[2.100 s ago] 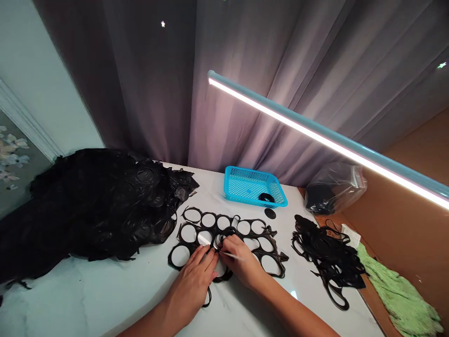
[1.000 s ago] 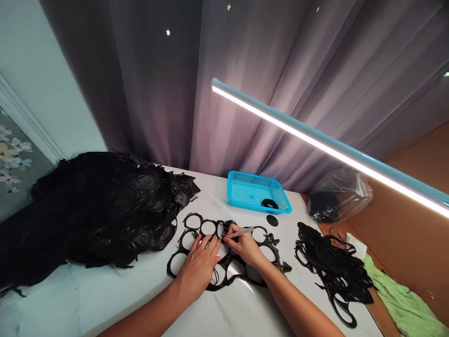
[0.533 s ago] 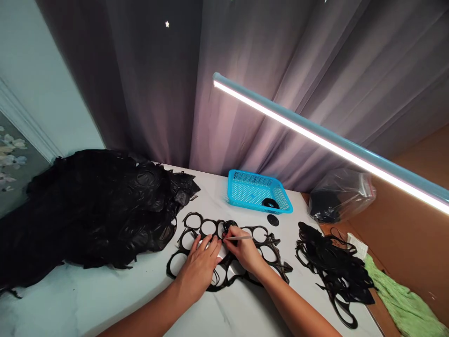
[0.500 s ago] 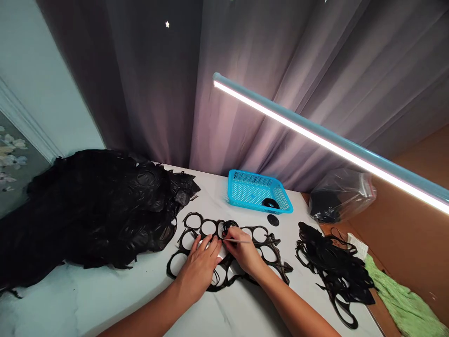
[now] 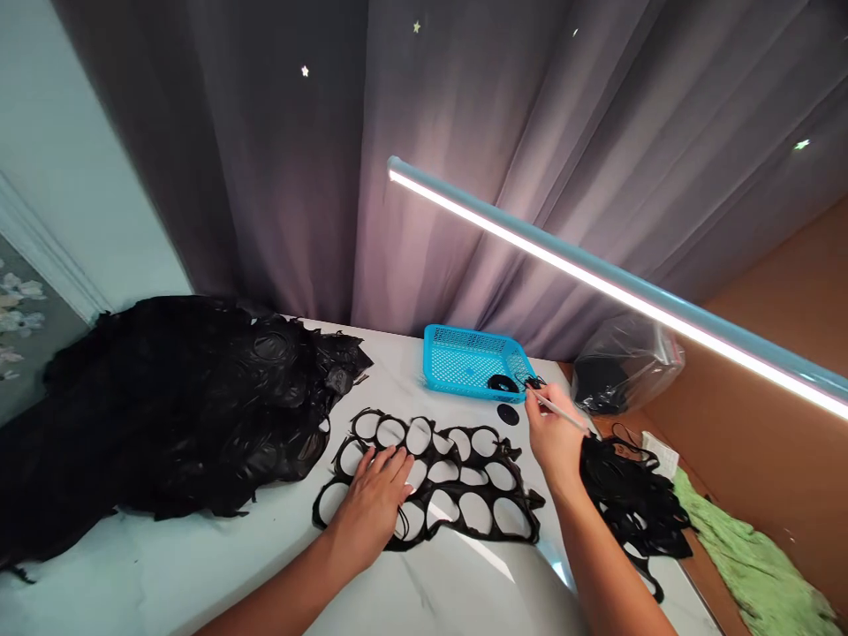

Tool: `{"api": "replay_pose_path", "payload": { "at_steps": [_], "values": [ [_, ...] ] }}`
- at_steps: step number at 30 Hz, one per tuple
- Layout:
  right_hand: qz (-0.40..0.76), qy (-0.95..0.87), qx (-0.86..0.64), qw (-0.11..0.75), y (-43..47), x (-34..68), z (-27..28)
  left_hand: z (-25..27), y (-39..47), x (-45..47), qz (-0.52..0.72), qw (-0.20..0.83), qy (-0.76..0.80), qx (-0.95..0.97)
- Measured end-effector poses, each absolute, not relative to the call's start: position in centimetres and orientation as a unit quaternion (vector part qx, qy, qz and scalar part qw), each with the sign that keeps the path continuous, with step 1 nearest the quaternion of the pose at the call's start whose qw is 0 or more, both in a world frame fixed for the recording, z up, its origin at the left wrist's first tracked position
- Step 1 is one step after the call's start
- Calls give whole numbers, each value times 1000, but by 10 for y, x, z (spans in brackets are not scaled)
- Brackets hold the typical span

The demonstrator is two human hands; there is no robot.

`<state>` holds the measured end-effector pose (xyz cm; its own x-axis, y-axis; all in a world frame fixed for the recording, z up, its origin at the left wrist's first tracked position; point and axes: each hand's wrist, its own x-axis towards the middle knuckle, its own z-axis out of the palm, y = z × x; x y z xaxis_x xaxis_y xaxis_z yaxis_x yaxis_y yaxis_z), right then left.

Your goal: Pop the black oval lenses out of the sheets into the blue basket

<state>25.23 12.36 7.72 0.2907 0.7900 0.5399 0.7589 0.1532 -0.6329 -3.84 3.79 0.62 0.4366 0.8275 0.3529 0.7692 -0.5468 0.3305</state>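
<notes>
A black sheet with rows of round holes (image 5: 457,528) lies flat on the white table. My left hand (image 5: 371,505) rests on its left part, palm down with fingers extended. At the near right corner of the blue basket (image 5: 457,391), my right hand (image 5: 555,437) is closed around a thin, pale, pen-like tool (image 5: 562,412). Thin black strands (image 5: 533,382) are bunched by its fingertips at the basket's rim. Inside the basket lies a black ring (image 5: 503,383), and a black disc (image 5: 508,414) sits on the table just in front of it.
A big heap of black sheets (image 5: 178,406) covers the left side. Right of my right forearm is a pile of black scraps (image 5: 636,495). Beyond are a clear plastic bag (image 5: 619,367) and a green cloth (image 5: 742,556). A lit tube lamp (image 5: 563,256) hangs across the view.
My right hand has moved right and away from the holed sheet to the basket, carrying the tool and black strands. My left hand has stayed on the sheet.
</notes>
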Motion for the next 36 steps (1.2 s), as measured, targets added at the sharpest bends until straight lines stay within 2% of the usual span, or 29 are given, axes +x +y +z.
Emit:
{"api": "replay_pose_path", "payload": {
  "at_steps": [2,5,7,9,13,16,23,36],
  "values": [
    [167,-572,-639,486,115,257,84,19,42,-38,259,72,468,842],
    [491,-509,-535,462,96,239,89,48,49,-37,307,129,455,826],
    [639,-454,-449,428,83,221,92,68,54,-34,347,242,437,794],
    [715,-424,-386,401,72,205,94,83,57,-32,356,368,408,756],
    [767,-404,-316,384,58,187,98,96,59,-29,337,596,315,658],
    [789,-388,-293,374,54,183,100,100,57,-29,323,685,269,596],
    [821,-355,-280,349,44,182,102,109,51,-30,292,757,223,540],
    [841,-311,-250,365,16,192,117,147,12,-19,332,828,295,343]
  ]
}}
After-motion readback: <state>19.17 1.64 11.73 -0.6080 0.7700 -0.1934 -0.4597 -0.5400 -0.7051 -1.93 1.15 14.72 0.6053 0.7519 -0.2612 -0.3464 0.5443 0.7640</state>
